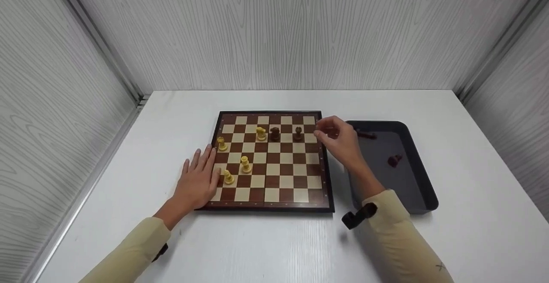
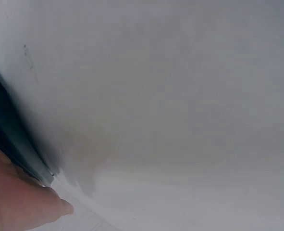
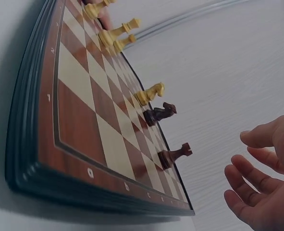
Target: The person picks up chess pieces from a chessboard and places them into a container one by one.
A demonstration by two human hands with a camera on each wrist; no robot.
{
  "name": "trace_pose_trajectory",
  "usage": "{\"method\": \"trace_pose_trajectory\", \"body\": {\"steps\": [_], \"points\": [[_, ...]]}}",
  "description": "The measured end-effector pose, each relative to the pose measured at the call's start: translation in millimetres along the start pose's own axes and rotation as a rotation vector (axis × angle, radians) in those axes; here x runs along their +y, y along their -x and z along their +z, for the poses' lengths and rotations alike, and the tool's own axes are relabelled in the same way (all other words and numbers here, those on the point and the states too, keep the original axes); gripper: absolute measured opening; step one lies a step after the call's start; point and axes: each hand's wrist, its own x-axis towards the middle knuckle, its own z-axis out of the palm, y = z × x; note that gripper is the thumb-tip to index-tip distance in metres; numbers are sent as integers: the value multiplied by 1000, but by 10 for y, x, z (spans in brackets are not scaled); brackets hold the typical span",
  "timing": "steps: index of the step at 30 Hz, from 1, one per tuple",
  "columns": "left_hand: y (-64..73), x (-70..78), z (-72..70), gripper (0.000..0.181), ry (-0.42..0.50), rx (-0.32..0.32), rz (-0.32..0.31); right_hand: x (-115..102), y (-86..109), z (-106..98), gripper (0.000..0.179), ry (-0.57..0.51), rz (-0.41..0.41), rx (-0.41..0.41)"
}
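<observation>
A brown-and-cream chessboard (image 1: 286,182) lies on the white table. My left hand (image 1: 198,182) rests flat along its left edge, fingers spread and straight. Above the board's right edge is my right hand (image 1: 339,139), its fingers loosely bent; in the right wrist view nothing lies between thumb and fingers (image 3: 250,178). Nearest to it on the board stands a dark rook (image 1: 298,134). Further left, a dark knight (image 1: 274,134) and a yellow knight (image 1: 261,134) stand side by side. More yellow pieces stand at the left: a tall one (image 1: 245,164), a small one (image 1: 229,177) and another (image 1: 221,144).
To the right of the board sits a dark grey tray (image 1: 422,176), partly behind my right forearm. Inside it lie dark red chess pieces, one near the back (image 1: 366,135) and one in the middle (image 1: 394,160). Pale wood-grain walls (image 1: 274,34) enclose the table.
</observation>
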Motion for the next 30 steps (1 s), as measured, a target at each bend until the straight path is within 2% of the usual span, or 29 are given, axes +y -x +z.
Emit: {"method": "trace_pose_trajectory", "body": {"steps": [10,14,22,30], "points": [[32,20,70,62,-5,8,-14,83,-25,236,21,48,24,-35],[37,34,77,63,1,0,-19,111,-57,308,23,89,57,-43],[2,44,34,63,2,3,-4,147,-121,387,30,96,158,-40],[-6,-6,14,63,-1,-5,-16,207,-195,511,32,112,181,-68]]}}
